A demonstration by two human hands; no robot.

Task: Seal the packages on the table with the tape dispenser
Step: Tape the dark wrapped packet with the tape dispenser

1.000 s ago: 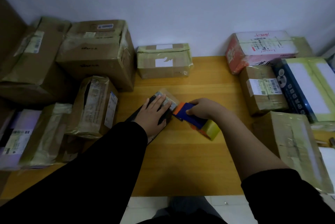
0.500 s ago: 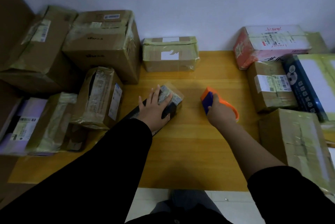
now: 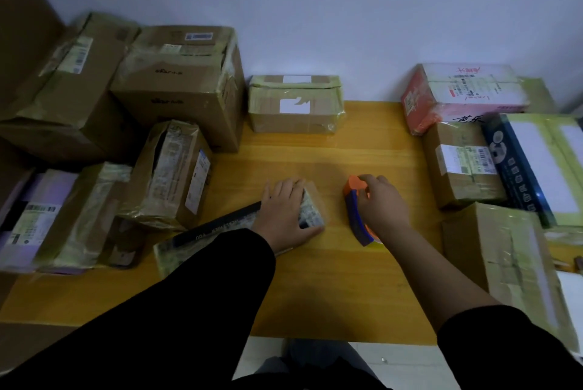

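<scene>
A long dark package (image 3: 217,232) wrapped in clear tape lies at a slant on the wooden table (image 3: 315,295). My left hand (image 3: 284,213) rests flat on its far end, fingers spread. To its right stands the blue and orange tape dispenser (image 3: 355,213) on the table. My right hand (image 3: 381,206) grips the dispenser from the right side, fingers curled over its orange top. A gap of bare table separates the dispenser from the package.
Taped cardboard boxes crowd the left side (image 3: 176,89) and the right side (image 3: 463,165) of the table. One small taped box (image 3: 293,105) stands against the wall at the back. A large box (image 3: 511,266) lies at the right front edge.
My right hand pulled the dispenser off the package's end, swung it to the right and set it down on the table. My left hand stayed on the package.
</scene>
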